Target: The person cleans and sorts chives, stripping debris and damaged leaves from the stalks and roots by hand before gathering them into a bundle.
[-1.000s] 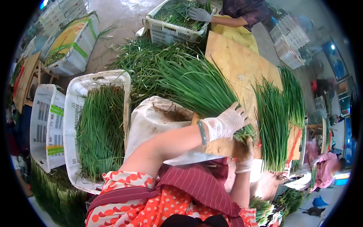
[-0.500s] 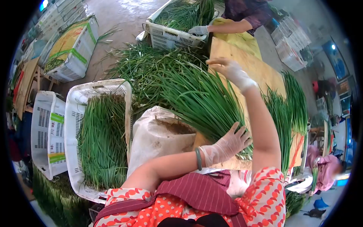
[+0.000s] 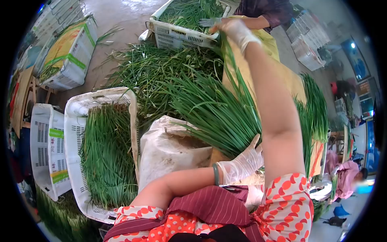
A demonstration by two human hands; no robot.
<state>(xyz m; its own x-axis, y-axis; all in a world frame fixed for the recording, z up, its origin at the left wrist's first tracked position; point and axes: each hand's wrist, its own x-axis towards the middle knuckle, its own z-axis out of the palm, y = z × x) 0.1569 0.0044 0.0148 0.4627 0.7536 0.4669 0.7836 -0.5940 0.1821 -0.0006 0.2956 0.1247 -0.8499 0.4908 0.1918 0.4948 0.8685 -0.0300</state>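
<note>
Chive bunch (image 3: 219, 117) lies on the wooden table (image 3: 289, 84), left side, overhanging the edge. Long axis diagonal: base lower right at the left hand (image 3: 242, 163), tips upper left over one loose leaf heap (image 3: 155, 76). In the way: right forearm (image 3: 274, 97) crosses the table, partly hiding two more bunches (image 3: 315, 107) at its right edge. One white sack (image 3: 167, 155) between table and chive-filled crate (image 3: 73, 139); labelled crate (image 3: 57, 155) beside that. Co-worker's gloved hand (image 3: 207, 22) in far crate (image 3: 173, 35). Left hand lies across the base; right hand (image 3: 231, 30) is stretched out by the far crate, leaf tips near it. Blurred/hidden fingers, can't tell either grip.
</note>
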